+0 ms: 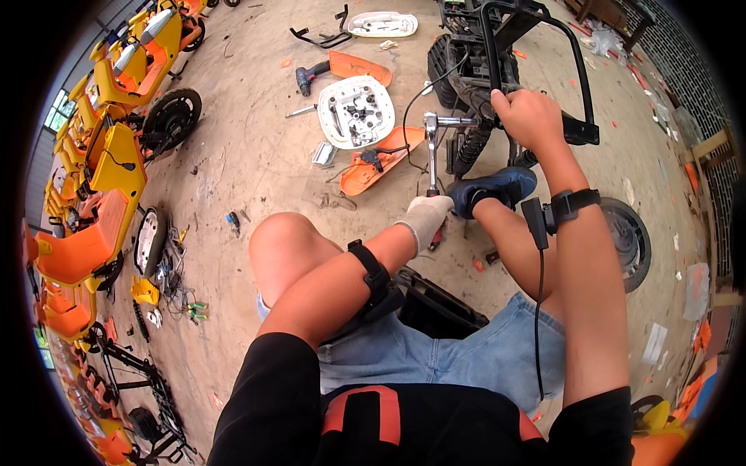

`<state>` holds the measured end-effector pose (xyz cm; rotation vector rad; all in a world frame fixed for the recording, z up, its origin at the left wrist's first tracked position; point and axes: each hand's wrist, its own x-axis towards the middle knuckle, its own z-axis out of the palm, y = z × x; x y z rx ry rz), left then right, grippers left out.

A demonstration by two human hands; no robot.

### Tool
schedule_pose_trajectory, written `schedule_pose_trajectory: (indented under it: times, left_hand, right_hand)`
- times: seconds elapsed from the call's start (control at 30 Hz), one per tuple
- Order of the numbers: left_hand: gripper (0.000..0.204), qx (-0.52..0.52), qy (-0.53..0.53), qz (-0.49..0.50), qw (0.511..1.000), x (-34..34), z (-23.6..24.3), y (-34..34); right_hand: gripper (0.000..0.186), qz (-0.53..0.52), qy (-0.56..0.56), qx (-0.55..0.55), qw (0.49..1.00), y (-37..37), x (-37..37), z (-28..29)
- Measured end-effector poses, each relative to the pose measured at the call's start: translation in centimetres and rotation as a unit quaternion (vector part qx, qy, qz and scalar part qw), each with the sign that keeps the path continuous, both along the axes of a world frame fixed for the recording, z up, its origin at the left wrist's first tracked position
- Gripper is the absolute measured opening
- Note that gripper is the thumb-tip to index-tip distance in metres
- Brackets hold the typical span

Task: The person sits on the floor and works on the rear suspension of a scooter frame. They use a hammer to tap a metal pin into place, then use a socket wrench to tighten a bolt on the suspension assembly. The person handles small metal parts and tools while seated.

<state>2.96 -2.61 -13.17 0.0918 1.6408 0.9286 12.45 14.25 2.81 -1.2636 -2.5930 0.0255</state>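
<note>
My left hand (427, 216), in a pale knit glove, is closed round the handle of a chrome ratchet wrench (433, 155). The wrench stands lengthwise away from me, and its head carries a chrome socket extension (457, 122) that points right into the stripped black scooter frame (491, 46). Where the socket meets the frame is too small to make out. My bare right hand (531, 118) is closed on the frame's black tube, just right of the socket. A coil shock absorber (470, 147) sits below the extension.
A white tray (357, 112) of sockets and tools lies ahead, beside orange panels (381, 159) and a cordless drill (311, 76). Yellow and orange scooters (116, 163) line the left. A wheel (625, 245) lies right of my leg; a black case (439, 303) is between my legs.
</note>
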Motion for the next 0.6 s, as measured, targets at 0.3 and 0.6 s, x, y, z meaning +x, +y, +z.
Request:
schedule_pose_trajectory:
  times: [0.3, 0.6]
  left_hand:
    - [0.021, 0.01, 0.003, 0.01, 1.0, 0.4, 0.3, 0.1]
    - [0.023, 0.063, -0.037, 0.017, 0.997, -0.2, 1.1, -1.1]
  right_hand:
    - [0.055, -0.001, -0.002, -0.003, 1.0, 0.2, 0.3, 0.1]
    - [0.054, 0.002, 0.002, -0.002, 1.0, 0.3, 0.4, -0.1]
